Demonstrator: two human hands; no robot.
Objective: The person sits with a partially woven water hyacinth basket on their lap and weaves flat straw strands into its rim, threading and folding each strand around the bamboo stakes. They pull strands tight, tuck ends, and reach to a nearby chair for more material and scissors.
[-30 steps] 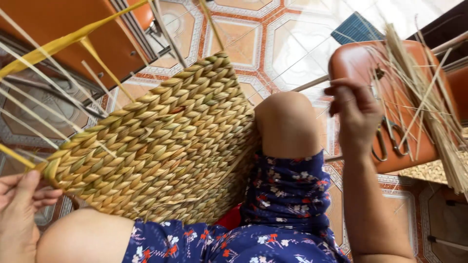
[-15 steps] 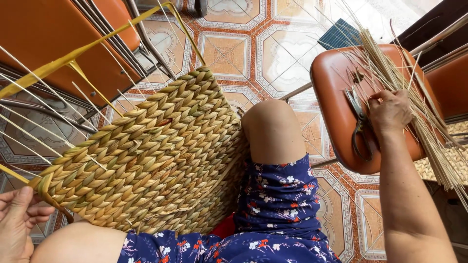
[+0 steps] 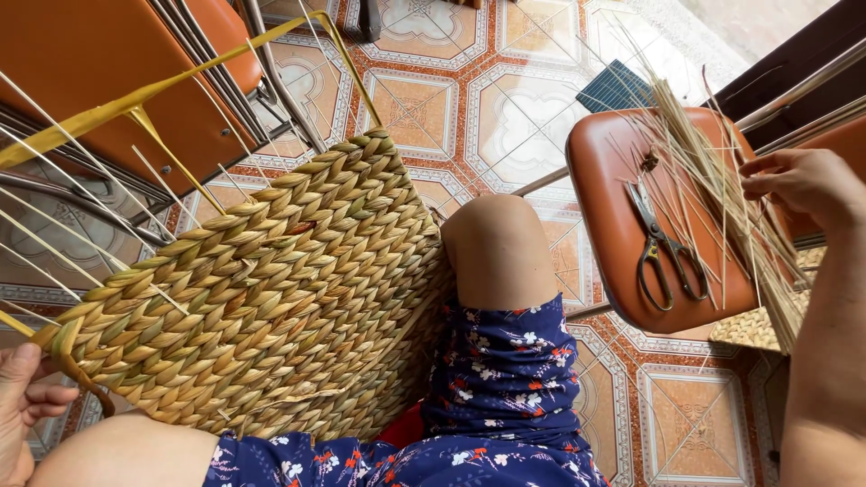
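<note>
A half-woven basket [image 3: 262,298] of thick straw-coloured braid lies across my lap, its thin pale spokes and yellow frame rods sticking out to the upper left. My left hand [image 3: 23,410] grips the basket's lower left corner at the weaving end. My right hand [image 3: 798,185] reaches out over the far edge of an orange stool seat [image 3: 613,180], its fingers closing on dry straw strands [image 3: 713,185] heaped there. Dark metal scissors [image 3: 663,248] lie on the seat beside the strands, untouched.
Orange chairs with metal legs [image 3: 117,72] stand at the upper left. The floor is patterned orange and white tile [image 3: 424,99]. A dark blue ridged mat [image 3: 618,86] lies beyond the stool. A woven piece [image 3: 753,329] sits on the floor under the stool's right side.
My right hand has moved rightward across the stool to the far side of the straw bundle. The view has shifted, showing the scissors. My left hand keeps its hold on the basket.
</note>
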